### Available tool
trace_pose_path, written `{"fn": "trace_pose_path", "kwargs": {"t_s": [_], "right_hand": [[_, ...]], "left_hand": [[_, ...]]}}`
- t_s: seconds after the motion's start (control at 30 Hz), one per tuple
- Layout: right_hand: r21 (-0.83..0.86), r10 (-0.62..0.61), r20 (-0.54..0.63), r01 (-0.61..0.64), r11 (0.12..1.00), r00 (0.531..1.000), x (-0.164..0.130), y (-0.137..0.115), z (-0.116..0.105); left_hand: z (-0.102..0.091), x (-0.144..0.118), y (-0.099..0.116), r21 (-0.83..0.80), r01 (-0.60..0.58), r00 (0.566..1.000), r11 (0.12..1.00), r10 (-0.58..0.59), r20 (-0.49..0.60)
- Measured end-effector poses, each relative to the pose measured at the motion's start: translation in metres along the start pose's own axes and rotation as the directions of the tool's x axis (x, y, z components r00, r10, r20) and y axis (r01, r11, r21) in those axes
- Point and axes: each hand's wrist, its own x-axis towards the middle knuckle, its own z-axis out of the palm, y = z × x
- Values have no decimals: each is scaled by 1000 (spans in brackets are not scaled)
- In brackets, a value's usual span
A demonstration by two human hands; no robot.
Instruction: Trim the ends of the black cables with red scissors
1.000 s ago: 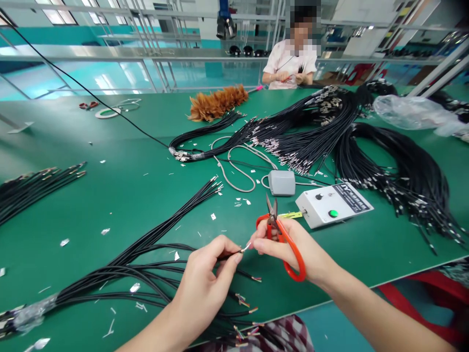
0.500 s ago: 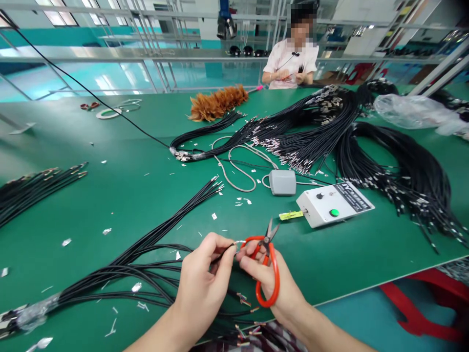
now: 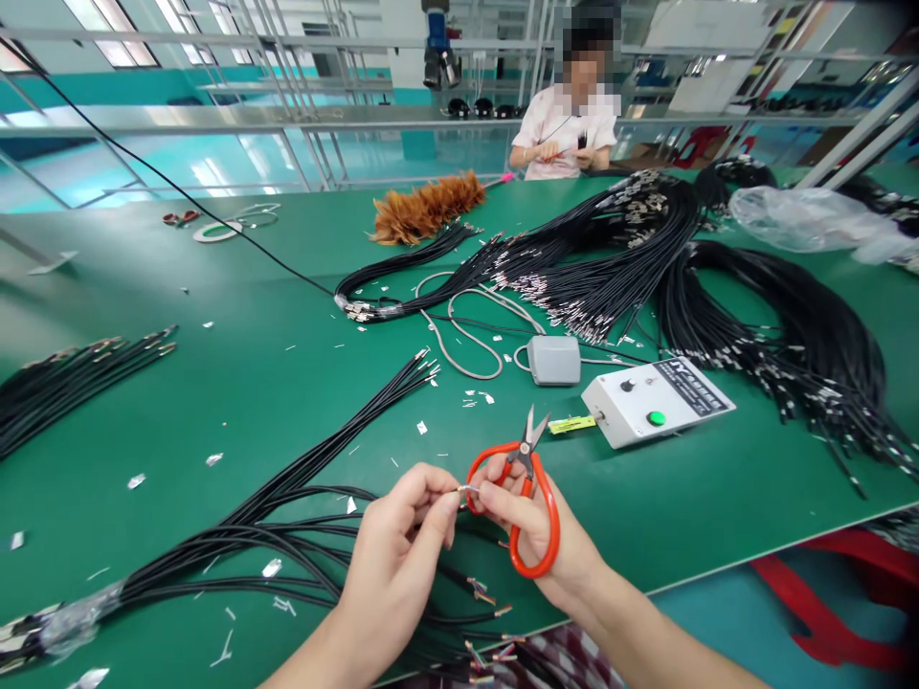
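Nearest the camera, at the front edge of the green table [image 3: 236, 383], a thin black cable [image 3: 431, 500] is pinched between thumb and fingers of the left hand [image 3: 398, 555], its bared metallic tip [image 3: 466, 489] pointed right. That tip is met by the thumb and forefinger of the right hand [image 3: 535, 536], so both hands are closed on the same short end, fingertips almost touching. Red-handled scissors [image 3: 527, 498] are also carried in the right hand, looped over its fingers, with the small blades slightly parted and aimed up and away from the body. The cable's long axis runs roughly left to right between the hands, then trails back to the left and down into a loose bundle of black cables [image 3: 236, 545] lying just left of the left hand; the left hand is the nearer to that bundle.

Silvery scraps are scattered over the mat. Beyond the hands, a white control box [image 3: 657, 402] with a green button and a grey pedal [image 3: 552, 359] are set, then large heaps of black cables [image 3: 753, 316], a feather duster [image 3: 423, 206] and a clear plastic bag [image 3: 804, 220]. At the far side, another person [image 3: 567, 124] is seated at work before metal racking.
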Motion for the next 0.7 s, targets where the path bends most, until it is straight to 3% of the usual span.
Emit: {"fn": "trace_pose_path", "kwargs": {"t_s": [0.17, 0.33, 0.53, 0.7], "right_hand": [[-56, -23, 2, 23, 998, 1000, 0, 0, -1], [-112, -70, 44, 75, 991, 997, 0, -7, 4], [-197, -128, 17, 129, 972, 992, 0, -14, 6], [-228, -131, -24, 122, 966, 991, -1, -15, 1]], "left_hand": [[-2, 2, 2, -131, 140, 989, 981, -132, 70], [-3, 3, 0, -126, 161, 983, 979, -147, 111], [-5, 0, 2, -58, 117, 991, 991, -113, 67], [-3, -4, 1, 85, -28, 999, 996, 25, 31]]}}
